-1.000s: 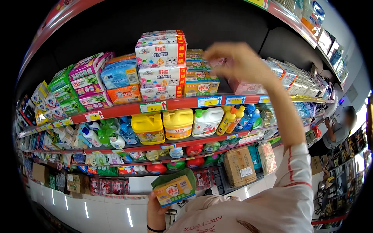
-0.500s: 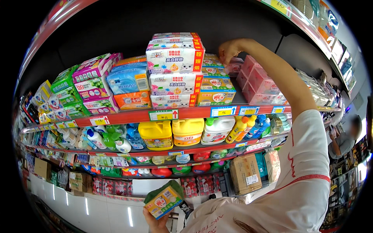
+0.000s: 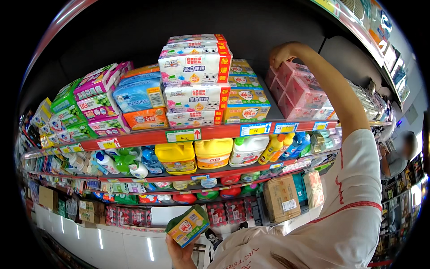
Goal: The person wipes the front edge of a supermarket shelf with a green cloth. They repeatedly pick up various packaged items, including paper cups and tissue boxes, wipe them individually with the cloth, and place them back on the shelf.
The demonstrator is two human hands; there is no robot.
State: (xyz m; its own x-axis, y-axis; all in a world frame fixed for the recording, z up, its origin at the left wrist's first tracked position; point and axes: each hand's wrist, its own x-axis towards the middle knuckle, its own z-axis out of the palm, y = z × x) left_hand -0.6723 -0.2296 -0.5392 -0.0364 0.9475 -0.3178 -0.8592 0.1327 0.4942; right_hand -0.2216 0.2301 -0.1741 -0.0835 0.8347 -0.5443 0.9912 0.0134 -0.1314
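Note:
My left hand (image 3: 179,248) is low in front of my body, closed round a yellow, green and blue soap pack (image 3: 187,227). Something dark green (image 3: 197,210) shows just behind that pack. My right arm is stretched up to the top shelf, and my right hand (image 3: 283,54) is bent down over the back of the stacked pink soap packs (image 3: 302,87). Its fingers close on a pink pack there; the tips are partly hidden. Left of the pink stack stand yellow and green soap packs (image 3: 246,110) that look like the one in my left hand.
White multipacks (image 3: 195,67) rise in a tall stack near the middle of the top shelf. Blue and orange packs (image 3: 139,95) stand left of them. Yellow jugs (image 3: 175,157) line the shelf below. A cardboard box (image 3: 281,200) stands low right. Another person (image 3: 396,157) is at far right.
My right hand has moved right and is now over the pink stack; the separate pink pack under it now sits against that stack. My left hand still holds its pack, slightly raised.

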